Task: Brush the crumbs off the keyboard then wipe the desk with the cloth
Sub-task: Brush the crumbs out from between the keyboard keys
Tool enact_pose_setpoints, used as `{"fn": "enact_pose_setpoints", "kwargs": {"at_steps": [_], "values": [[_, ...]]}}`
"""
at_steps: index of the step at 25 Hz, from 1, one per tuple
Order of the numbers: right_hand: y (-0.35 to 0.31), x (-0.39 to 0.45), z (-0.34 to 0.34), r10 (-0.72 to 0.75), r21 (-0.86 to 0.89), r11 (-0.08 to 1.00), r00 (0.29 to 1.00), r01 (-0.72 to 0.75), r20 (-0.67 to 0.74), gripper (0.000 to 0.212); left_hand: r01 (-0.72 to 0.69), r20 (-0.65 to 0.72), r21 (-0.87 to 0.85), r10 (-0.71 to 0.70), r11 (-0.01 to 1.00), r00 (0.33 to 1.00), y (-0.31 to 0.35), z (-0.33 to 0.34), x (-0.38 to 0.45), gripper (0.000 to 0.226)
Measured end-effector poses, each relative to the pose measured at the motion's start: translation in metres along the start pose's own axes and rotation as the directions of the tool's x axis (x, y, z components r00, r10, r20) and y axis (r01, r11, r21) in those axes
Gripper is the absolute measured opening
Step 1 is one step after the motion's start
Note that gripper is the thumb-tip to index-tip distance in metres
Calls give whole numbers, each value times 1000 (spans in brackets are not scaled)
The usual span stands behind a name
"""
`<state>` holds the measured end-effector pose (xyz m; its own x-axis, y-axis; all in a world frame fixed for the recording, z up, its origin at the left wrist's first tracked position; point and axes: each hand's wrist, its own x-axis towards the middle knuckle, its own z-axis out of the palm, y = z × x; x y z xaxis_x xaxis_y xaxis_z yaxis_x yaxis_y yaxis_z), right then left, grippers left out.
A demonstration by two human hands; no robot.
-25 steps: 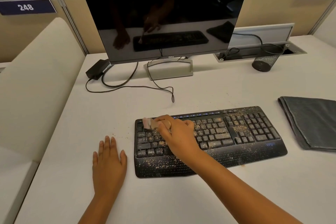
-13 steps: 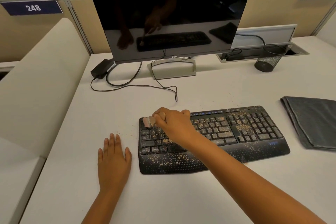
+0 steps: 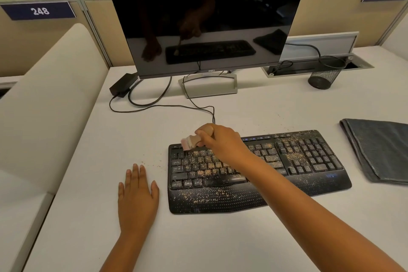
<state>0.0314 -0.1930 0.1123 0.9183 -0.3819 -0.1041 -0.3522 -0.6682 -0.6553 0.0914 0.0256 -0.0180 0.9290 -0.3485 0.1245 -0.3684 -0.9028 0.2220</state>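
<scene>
White desk [image 3: 254, 238]: right grip [image 3: 218, 141] clutching brush [image 3: 190, 142] over keyboard [image 3: 287, 161] top-left; left grip [image 3: 138, 196] flat.

Your right hand [image 3: 220, 146] is hovering over the left end of the keyboard [image 3: 309, 161]; your left hand [image 3: 138, 199] is lying on the desk [image 3: 220, 245] just left of it. The cloth [image 3: 379, 150] is lying well right, the monitor [image 3: 205, 15] standing behind.

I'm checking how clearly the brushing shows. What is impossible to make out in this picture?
All in the head view:
- brush: handle hidden in the right hand, bristles blurred.
- keyboard: middle keys hidden behind the right forearm.
- cloth: cut off by the right edge.
</scene>
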Motion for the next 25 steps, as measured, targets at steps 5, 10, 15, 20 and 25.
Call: {"fn": "enact_pose_setpoints", "kwargs": {"at_steps": [5, 10, 15, 20, 25], "values": [[1, -3, 2, 2, 23, 1000, 998, -3, 64, 33, 11, 3, -1, -11, 1000, 1000, -1, 1, -1, 67], [1, -6, 6, -43, -24, 999, 999, 43, 14, 33, 7, 3, -5, -7, 1000, 1000, -2, 1, -1, 67], [2, -5, -1, -15, 48, 999, 999, 17, -36, 34, 4, 3, -6, -4, 1000, 1000, -4, 2, -1, 71], [4, -6, 0, -31, -11, 999, 999, 30, -32, 36, 5, -2, -4, -5, 1000, 1000, -3, 2, -1, 74], [4, -5, 1, -59, -67, 996, 997, 56, -41, 35, 3, 1, -3, -3, 1000, 1000, -3, 1, -1, 73]]}}
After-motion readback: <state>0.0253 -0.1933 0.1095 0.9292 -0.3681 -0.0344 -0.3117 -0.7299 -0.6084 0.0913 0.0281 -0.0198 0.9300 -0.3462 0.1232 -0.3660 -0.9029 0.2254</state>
